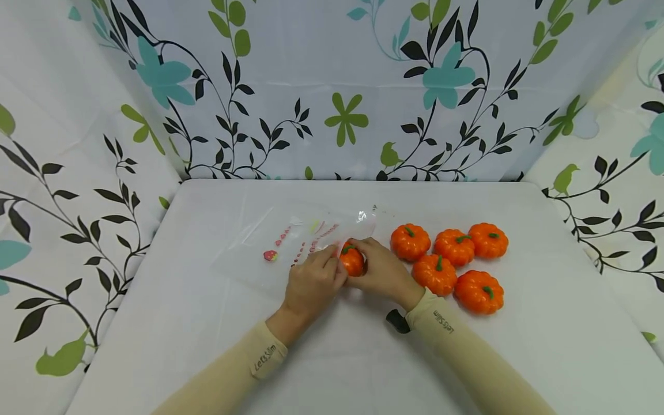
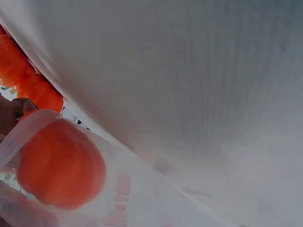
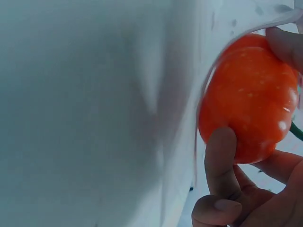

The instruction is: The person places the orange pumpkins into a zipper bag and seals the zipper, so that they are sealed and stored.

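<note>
A small orange toy pumpkin (image 1: 352, 260) with a green stem sits at the mouth of a clear plastic bag (image 1: 249, 259) with red print, laid on the table. My right hand (image 1: 386, 270) grips the pumpkin, its fingers spread round the side in the right wrist view, where the bag's rim (image 3: 204, 90) curves along the pumpkin. At the bag's mouth, my left hand (image 1: 315, 281) pinches the edge of the plastic. In the left wrist view, the pumpkin (image 2: 61, 165) shows hazily through the bag. The left fingertips are mostly hidden.
Several more orange pumpkins (image 1: 434, 275) stand in a cluster right of my right hand, close to its forearm. A small black object (image 1: 397, 321) is beside the right sleeve cuff. The white table (image 1: 171, 323) is bordered by leaf-patterned curtains (image 1: 290, 69) at the back and sides.
</note>
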A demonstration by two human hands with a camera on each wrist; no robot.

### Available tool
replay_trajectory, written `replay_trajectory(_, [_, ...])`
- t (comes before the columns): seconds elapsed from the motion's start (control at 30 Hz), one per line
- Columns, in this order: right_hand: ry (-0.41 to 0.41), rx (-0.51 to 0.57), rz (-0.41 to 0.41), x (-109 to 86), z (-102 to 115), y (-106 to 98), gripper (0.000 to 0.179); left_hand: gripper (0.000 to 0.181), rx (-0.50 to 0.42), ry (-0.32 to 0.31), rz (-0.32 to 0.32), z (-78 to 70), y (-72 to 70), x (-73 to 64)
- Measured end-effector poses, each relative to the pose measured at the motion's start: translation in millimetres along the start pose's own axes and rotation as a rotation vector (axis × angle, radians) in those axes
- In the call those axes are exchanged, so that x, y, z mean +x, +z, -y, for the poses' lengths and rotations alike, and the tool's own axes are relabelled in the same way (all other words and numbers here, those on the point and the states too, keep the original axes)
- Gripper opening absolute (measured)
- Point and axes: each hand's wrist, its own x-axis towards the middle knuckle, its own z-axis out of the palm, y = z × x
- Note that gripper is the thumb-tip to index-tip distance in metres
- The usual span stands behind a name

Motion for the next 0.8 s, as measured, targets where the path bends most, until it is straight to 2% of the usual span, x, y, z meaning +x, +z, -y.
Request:
replay_trajectory(0.2, [-0.054, 0.079, 0.014, 10.0, 0, 11, 0.046, 0.009, 0.007, 0.045, -0.038, -6.8, 0.9, -0.4])
replay_trajectory(0.37, [-0.108, 0.221, 0.084, 10.2, -3, 15, 0.049, 0.007, -0.006, 0.021, -0.030, -10.5, 0.8, -1.8])
replay_trajectory(0.43, [-0.093, 0.281, 0.114, 7.1, -6, 12, 0.052, 0.008, -0.006, 0.003, -0.023, -10.7, 0.8, -1.6])
replay_trajectory(0.53, [-0.059, 0.344, 0.114, 1.6, -12, 7, 0.054, 0.006, -0.033, -0.038, -0.004, -9.5, 0.2, 0.8])
replay_trajectory(0.7, [-0.016, 0.453, 0.015, -3.4, -20, 0, 0.051, 0.003, -0.136, -0.158, 0.040, -8.4, -1.8, 8.7])
replay_trajectory(0.8, [-0.008, 0.493, -0.002, -3.7, -19, 1, 0.044, 0.005, -0.165, -0.196, 0.072, -9.7, -3.4, 12.8])
